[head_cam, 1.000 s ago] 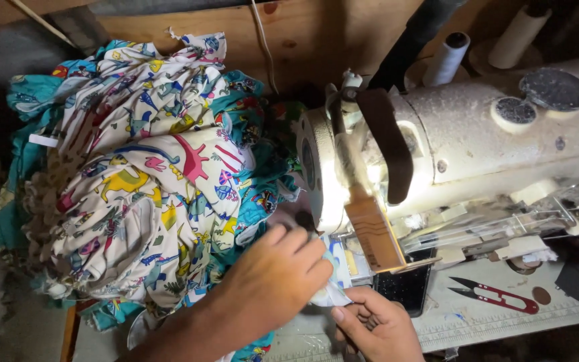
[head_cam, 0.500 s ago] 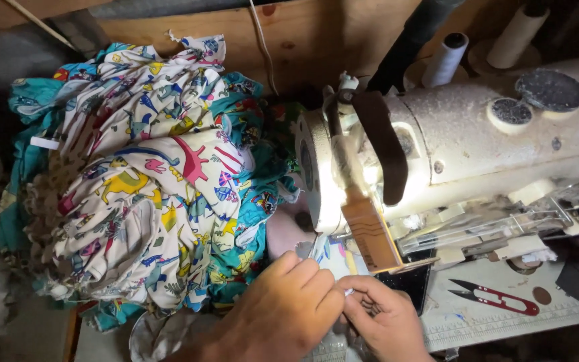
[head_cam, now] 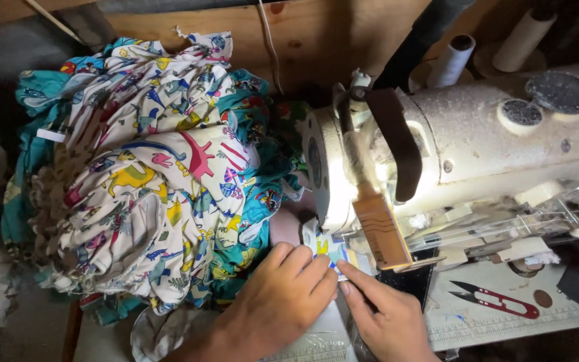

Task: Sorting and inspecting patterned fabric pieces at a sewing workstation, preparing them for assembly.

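Two bare hands are meeting at the head of a cream sewing machine (head_cam: 477, 147), pressing a small piece of printed fabric (head_cam: 326, 248) flat just under its needle end. The left hand (head_cam: 283, 298) is lying palm down with fingers close together on the piece, while the right hand (head_cam: 387, 315) is pointing its forefinger inward, its tip touching the left hand's fingertips; neither hand is gripping anything that can be seen. A flat tan strip (head_cam: 380, 228) is hanging off the machine's front and covering the needle area, so the stitching point itself is hidden. One large heap of cloth (head_cam: 149, 181), white and teal with bright cartoon animals, is filling the left half of the counter (head_cam: 470, 322) and crowding right up to the machine. One pair of red-handled thread snips (head_cam: 497, 302) is lying on the pale counter to the right, well apart from the hands. Two pale thread cones (head_cam: 450, 60) are standing behind the machine against a wooden board (head_cam: 316, 33), beside a dark tube slanting upward. One small white tag (head_cam: 49, 135) is showing at the heap's left edge.
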